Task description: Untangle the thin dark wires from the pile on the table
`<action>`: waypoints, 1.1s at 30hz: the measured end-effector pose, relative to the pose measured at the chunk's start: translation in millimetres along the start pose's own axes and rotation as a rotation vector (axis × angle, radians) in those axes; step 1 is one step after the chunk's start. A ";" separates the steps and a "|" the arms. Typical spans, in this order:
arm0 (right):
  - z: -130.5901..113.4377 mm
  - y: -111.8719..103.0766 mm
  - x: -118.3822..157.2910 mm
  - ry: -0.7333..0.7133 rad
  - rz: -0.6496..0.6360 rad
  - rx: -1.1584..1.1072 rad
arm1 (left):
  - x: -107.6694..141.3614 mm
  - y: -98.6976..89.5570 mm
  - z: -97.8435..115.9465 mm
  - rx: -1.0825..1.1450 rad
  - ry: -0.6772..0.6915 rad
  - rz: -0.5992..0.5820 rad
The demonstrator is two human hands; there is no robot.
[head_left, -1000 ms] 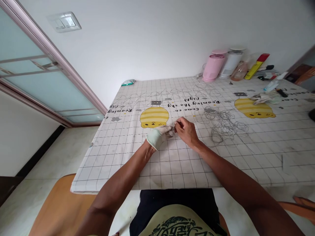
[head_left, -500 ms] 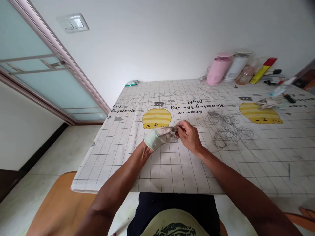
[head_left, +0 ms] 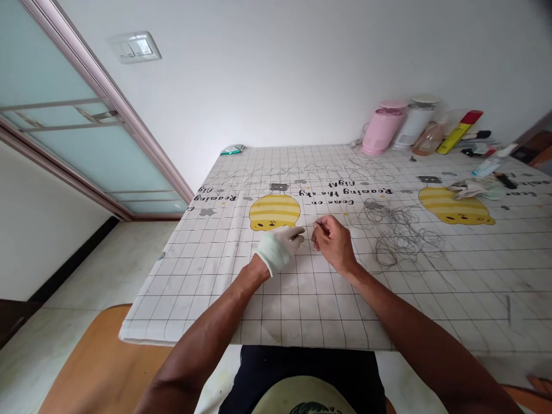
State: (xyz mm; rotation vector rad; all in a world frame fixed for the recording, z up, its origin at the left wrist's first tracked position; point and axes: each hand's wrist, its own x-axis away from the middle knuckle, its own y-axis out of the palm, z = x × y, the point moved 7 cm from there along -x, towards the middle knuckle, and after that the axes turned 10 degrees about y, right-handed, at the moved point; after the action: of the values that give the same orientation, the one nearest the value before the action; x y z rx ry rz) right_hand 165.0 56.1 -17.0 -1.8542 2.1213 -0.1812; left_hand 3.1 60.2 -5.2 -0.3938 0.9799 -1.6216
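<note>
My left hand (head_left: pixel 282 246) wears a pale glove with a mint cuff and is held over the checked tablecloth (head_left: pixel 207 305), its fingers closed and pointing right. A short gap away, my bare right hand (head_left: pixel 333 241) pinches thumb and forefinger together. A faint thin strand of wire seems to run between the two sets of fingertips; most of it is too fine to see. To the right of my right hand lies a loose tangle of thin grey wire (head_left: pixel 397 233). More fine strands (head_left: pixel 302 171) are strewn in loops across the far part of the cloth.
Along the wall stand a pink cylinder (head_left: pixel 383 127), a white cylinder (head_left: pixel 414 123), a bottle (head_left: pixel 429 139) and a yellow-red box (head_left: pixel 459 132). A crumpled glove (head_left: pixel 474 188) lies at the right. A green-white packet (head_left: pixel 232 149) sits at the far left corner. An orange stool (head_left: pixel 90 362) is below left.
My hands have parted a little: the fingertips were together and now a gap shows. The gloved hand has turned, with its back more upward. The view has shifted slightly.
</note>
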 end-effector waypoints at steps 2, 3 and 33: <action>-1.6 0.3 0.9 -0.039 0.008 0.081 | -2.0 2.1 -2.3 -0.104 0.033 -0.002; -2.8 0.4 1.6 -0.063 0.011 0.115 | -3.0 1.7 -2.9 -0.149 0.050 0.011; -1.9 1.5 3.3 -0.082 -0.045 0.136 | -7.9 7.1 -21.8 -0.020 0.083 -0.001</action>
State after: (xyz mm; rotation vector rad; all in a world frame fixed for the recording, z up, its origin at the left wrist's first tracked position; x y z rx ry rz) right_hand 162.6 52.9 -16.2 -1.8006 1.9633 -0.2486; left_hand -5.3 75.9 -21.7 -0.3427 1.0595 -1.6406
